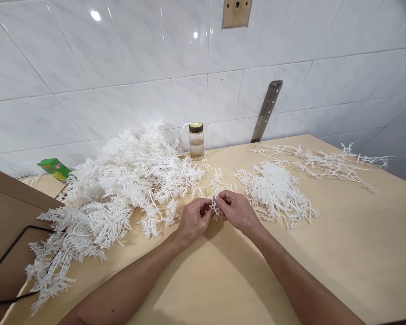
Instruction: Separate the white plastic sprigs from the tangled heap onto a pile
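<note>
A pair of bare hands works at a pale worktop (pixel 358 243), in front of a clear bottle (pixel 196 146) with a dark, yellow-topped lid, part filled with liquid. Fingers drawn in close, the left hand (pixel 194 219) and right hand (pixel 237 210) pinch a small white sprig (pixel 214 206) between them, nearer the camera than the bottle and slightly to its right. Loose white scraps (pixel 218 181) litter the gap between the bottle and the hands. A large heap (pixel 122 176) of feathery white branches crowds the bottle's left side and spreads toward the camera, hemming in that flank and partly hiding a green carton (pixel 56 169) far to the bottle's left. Also far left of the bottle, and nearer the camera, stands a brown panel (pixel 16 212) with a black cord (pixel 5 257). To the bottle's right and forward lies a smaller pile (pixel 277 192) of short white pieces; farther right, bare white stems (pixel 328 163) tangle. A metal bracket (pixel 267 110) leans right of the bottle against the tiled wall (pixel 122 54), and a wall plate (pixel 237 12) sits high above it.
</note>
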### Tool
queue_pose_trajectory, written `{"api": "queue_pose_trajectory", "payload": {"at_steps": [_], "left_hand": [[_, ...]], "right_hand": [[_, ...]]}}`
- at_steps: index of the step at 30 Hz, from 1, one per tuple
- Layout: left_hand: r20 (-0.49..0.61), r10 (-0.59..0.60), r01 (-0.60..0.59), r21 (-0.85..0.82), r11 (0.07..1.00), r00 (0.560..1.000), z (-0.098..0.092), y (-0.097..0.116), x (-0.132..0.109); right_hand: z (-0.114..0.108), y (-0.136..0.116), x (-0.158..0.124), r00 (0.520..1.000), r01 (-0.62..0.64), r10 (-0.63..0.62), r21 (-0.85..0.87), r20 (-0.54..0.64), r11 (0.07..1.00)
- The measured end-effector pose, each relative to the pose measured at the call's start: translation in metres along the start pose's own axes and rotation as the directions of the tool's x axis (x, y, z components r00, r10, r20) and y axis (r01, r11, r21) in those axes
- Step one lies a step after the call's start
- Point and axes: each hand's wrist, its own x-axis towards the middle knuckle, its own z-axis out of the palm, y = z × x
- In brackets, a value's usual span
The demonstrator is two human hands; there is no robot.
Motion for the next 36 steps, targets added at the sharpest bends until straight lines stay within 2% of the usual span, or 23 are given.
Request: {"api": "queue_pose_trajectory", "payload": {"at_steps": [3,9,13,18,24,30,33,36], "left_hand": [[-0.013,-0.077,0.076,-0.042,0.996,0.997,-0.001,-0.001,0.002],[-0.022,-0.175,0.175,-0.007,0.985,0.984,0.000,-0.003,0.003],[0.036,-0.258,0.260,-0.158,0.953,0.966,0.000,-0.003,0.005],[0.109,-0.369,0.384,-0.325,0.865,0.923,-0.005,0.000,0.010],[0.077,-0.382,0.380,-0.397,0.835,0.921,-0.004,0.005,0.010],[0.009,-0.325,0.305,-0.375,0.876,0.946,0.002,0.006,0.005],[-0.006,-0.309,0.284,-0.377,0.882,0.951,0.001,0.007,0.004],[0.024,-0.316,0.300,-0.392,0.870,0.948,0.000,0.007,0.006]], "right_hand": [[0.000,0.000,0.000,0.999,-0.016,0.016,0.017,0.049,1.000],[-0.001,-0.008,-0.004,0.992,-0.021,0.019,0.008,0.128,1.000],[-0.002,-0.004,-0.002,0.989,-0.040,0.031,0.064,0.146,0.997],[-0.003,0.007,0.003,0.988,-0.078,0.054,0.162,0.146,0.984],[0.001,0.016,0.006,0.990,-0.131,0.121,0.164,0.072,0.978],[-0.001,0.014,0.005,0.973,-0.175,0.162,0.067,0.162,0.982],[-0.003,0.012,0.006,0.959,-0.225,0.202,0.103,0.197,0.969],[-0.003,0.011,0.006,0.958,-0.234,0.199,0.165,0.206,0.958]]}}
